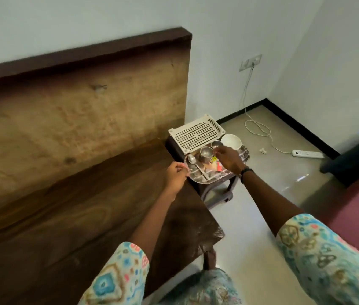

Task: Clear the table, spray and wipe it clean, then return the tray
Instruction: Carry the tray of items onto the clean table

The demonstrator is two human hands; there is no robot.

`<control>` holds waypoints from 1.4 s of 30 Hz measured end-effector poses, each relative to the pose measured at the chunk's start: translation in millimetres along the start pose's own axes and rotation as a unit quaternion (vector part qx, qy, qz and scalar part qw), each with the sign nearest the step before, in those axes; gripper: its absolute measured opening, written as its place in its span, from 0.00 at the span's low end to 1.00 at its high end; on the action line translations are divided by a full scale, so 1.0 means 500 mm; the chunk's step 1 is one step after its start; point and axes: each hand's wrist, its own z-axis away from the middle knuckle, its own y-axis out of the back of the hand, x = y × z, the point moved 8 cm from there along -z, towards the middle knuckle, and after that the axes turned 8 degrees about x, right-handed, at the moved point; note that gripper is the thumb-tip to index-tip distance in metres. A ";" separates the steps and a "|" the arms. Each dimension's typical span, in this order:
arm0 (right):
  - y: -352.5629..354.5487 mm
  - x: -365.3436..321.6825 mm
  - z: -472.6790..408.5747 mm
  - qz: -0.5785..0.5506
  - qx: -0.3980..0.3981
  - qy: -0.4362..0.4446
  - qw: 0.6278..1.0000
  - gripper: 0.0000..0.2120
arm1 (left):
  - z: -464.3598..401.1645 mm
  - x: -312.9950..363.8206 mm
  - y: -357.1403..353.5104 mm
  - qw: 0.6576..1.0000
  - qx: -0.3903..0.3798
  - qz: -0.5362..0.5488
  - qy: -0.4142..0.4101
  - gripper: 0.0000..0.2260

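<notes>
A patterned tray [204,179] sits on a small dark stool [218,190] beside the dark wooden table [86,216]. On the tray stand two steel cups [206,151] [216,143], a steel spoon [192,160], a white bowl [231,141] and small colourful wrappers [215,164]. My left hand [175,172] pinches the tray's near-left rim with curled fingers. My right hand [229,158] hovers over the tray's middle, its fingertips at the rim of a steel cup; whether they grip it is not clear.
A white perforated plastic basket [196,133] lies on the stool behind the tray. A white cable [259,128] runs from a wall socket [251,62] to a power strip [308,154] on the tiled floor. A dark piece of furniture [354,159] stands at right.
</notes>
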 end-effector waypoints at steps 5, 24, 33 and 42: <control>0.052 0.204 -0.154 0.053 -0.001 -0.048 0.997 0.13 | -0.101 -0.082 -0.133 0.996 0.045 -0.011 0.081 0.10; -0.056 0.527 -0.520 0.123 -0.058 -0.081 0.987 0.20 | -0.316 -0.325 -0.288 0.949 0.176 -0.117 0.232 0.24; -0.074 0.552 -0.538 0.071 -0.018 -0.106 0.992 0.17 | -0.353 -0.367 -0.266 0.935 0.227 -0.127 0.240 0.18; -0.065 0.552 -0.460 0.038 0.004 -0.135 0.990 0.14 | -0.296 -0.358 -0.221 0.933 0.251 -0.069 0.250 0.22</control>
